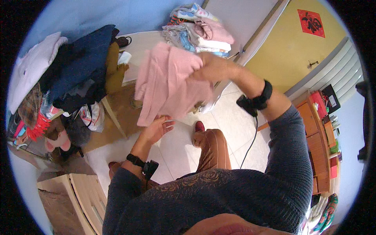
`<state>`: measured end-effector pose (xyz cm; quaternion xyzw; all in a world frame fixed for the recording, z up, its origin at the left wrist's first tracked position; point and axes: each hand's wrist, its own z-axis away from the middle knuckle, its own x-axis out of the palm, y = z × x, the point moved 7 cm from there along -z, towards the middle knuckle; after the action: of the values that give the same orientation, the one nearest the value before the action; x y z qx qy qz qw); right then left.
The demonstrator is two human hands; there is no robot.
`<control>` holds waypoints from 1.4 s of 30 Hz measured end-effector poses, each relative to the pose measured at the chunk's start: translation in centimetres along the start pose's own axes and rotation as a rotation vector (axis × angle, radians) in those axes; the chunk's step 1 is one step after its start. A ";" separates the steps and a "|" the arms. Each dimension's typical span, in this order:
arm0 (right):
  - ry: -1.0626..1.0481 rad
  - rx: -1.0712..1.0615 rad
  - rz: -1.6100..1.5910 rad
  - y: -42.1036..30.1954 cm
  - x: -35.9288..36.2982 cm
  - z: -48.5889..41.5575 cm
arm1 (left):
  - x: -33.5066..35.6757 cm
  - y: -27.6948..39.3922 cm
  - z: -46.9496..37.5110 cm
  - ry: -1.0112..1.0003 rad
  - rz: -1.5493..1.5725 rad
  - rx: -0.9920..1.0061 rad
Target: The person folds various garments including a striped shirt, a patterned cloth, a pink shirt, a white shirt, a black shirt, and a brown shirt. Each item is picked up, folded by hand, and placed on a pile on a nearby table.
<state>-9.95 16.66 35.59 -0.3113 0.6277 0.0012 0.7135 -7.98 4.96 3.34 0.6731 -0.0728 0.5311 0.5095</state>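
A pink garment (173, 85) hangs partly folded in front of me, above the floor and the near edge of a shelf. My right hand (210, 69) grips its upper right part, fingers pressed into the fabric. Below its lower left corner is my left hand (158, 129), palm up with fingers apart; whether the fingertips touch the cloth is hard to tell. Behind, on the white shelf top (141, 44), stands a stack of folded clothes (205, 41) with a pink one near the top. Dark blue clothing (85, 61) is piled on the left.
A folded pale lilac garment (35, 70) lies at the far left, above pink slippers (58, 141) and a plastic bag (92, 116). A light wooden cabinet (85, 196) stands lower left. At right are a yellow door (293, 44) and a wooden drawer chest (314, 144).
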 end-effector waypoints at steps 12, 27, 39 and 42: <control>0.262 -0.472 0.991 -0.3 -18.1 -11.1 | -0.2 -0.9 -1.1 0.009 0.051 -0.043; 0.012 -0.919 0.543 -8.8 -2.3 -4.3 | 1.9 4.0 -1.3 -0.106 0.380 0.117; 0.010 -0.535 -0.073 -2.0 7.1 -2.1 | 3.4 5.4 1.1 -0.071 0.240 0.160; -0.090 0.072 -0.706 3.5 10.2 -1.3 | 2.6 5.7 1.1 -0.040 0.292 0.190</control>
<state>-10.32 14.91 24.89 -0.4832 0.4490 -0.2539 0.7074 -9.80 2.57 9.01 0.7110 -0.1295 0.5904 0.3595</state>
